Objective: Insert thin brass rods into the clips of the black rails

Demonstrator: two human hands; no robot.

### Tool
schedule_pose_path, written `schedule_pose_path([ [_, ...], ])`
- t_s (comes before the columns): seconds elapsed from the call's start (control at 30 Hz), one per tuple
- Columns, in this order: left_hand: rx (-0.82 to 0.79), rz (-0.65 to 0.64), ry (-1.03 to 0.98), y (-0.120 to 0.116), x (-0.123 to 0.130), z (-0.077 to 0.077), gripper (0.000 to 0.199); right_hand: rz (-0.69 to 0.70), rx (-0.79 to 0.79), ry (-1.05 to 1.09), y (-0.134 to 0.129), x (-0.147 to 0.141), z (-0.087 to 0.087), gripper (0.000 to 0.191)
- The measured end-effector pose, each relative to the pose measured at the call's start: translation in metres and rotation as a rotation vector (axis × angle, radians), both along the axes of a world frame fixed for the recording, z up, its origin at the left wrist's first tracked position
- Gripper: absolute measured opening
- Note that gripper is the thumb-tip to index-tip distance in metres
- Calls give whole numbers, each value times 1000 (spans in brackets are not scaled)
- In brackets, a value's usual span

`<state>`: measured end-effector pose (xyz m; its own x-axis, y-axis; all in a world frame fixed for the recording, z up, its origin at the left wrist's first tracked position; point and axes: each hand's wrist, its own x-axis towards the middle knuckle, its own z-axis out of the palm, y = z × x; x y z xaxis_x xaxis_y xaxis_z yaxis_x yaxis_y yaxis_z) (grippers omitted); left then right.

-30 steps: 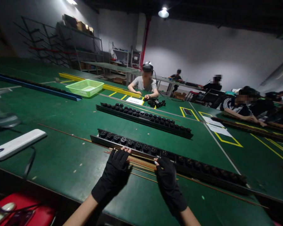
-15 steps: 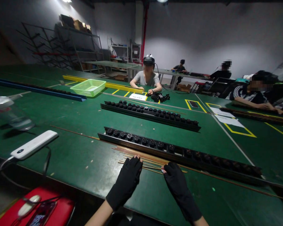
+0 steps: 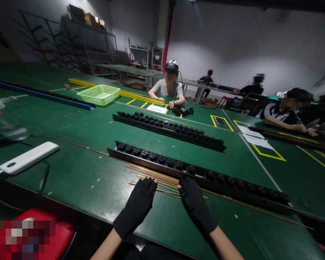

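Because a clear jar (image 3: 5, 121) and a white box (image 3: 28, 157) sit well out at the left of the green table (image 3: 78, 173), the trouble I'd watch for is in the middle, not there. The left hand (image 3: 137, 207), in a black fingerless glove, lies flat with its fingertips on a loose bundle of thin copper rods (image 3: 157, 184). The right hand (image 3: 196, 206), gloved the same, rests at the bundle's other side, narrowly apart from the left, and neither seems curled round the rods, as far as this angle shows. The bundle lies just below the nearer black rack (image 3: 162, 164), almost touching it. Uneven pressure from the 2 hands could splay the rods or roll them apart on the smooth top, and a careless shove could bend one or knock the rack. A long rod (image 3: 78, 145) running beside that rack could also catch a wrist. Beyond, the table carries a blue rail (image 3: 38, 94), a green basket (image 3: 98, 94), a yellow rail (image 3: 141, 99) and a 2nd black rack (image 3: 168, 128). A person (image 3: 168, 88) sits across the table, and another (image 3: 284, 115) leans over a neighbouring table at the right.
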<state>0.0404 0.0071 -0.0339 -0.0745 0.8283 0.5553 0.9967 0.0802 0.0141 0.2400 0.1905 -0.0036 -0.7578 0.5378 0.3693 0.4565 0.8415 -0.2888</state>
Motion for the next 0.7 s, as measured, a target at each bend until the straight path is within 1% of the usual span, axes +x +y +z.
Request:
schedule_pose_path([
  [0.1,45,1,-12,2,1,2,42,-6,18,13,-2,-1,-5,31],
  [0.2,68,5,-37,3,1,1,39,-32,8,6,-4,-3,-6,28],
  [0.33,80,6,-60,2,2,-2,42,-54,-23,10,-5,-9,-7,23],
  [0.5,58,13,-71,2,1,-6,48,-76,-67,143,-7,-13,-8,21],
  [0.6,30,10,-76,3,0,-8,45,-70,-89,155,-7,-13,-11,20],
  [0.7,21,42,-105,3,1,-7,43,-75,-61,150,-7,-12,-17,23],
])
